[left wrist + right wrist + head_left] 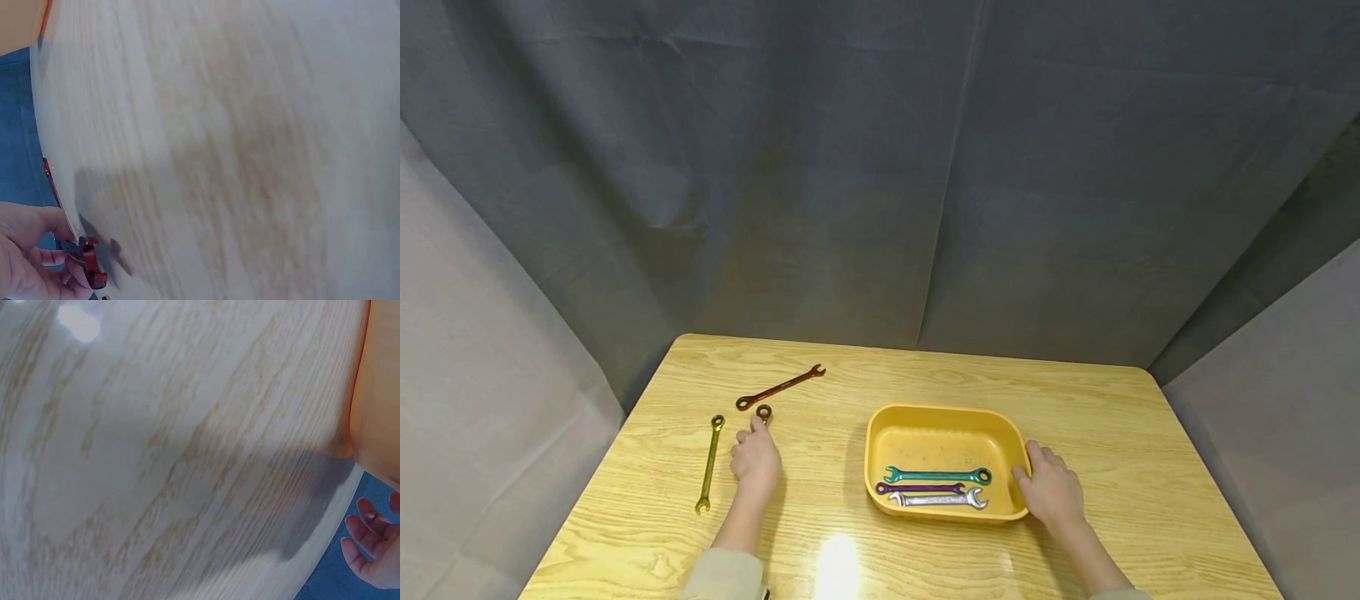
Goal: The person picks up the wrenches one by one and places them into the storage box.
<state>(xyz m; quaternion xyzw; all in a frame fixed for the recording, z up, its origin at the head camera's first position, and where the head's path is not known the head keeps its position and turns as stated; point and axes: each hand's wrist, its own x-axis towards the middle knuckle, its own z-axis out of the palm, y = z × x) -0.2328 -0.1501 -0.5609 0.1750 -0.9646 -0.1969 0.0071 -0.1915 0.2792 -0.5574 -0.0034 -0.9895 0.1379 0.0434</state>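
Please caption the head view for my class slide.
Left hand gripping a reddish metal wrench, right hand on a yellow rectangular tub containing teal, purple and silver metal wrenches.

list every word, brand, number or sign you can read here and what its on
Nothing is readable in any view.
Silver wrench in the yellow bin: apparent marks on its handle, too small to read.
Teal wrench, purple wrench, olive wrench, red wrench, held wrench: no legible text.
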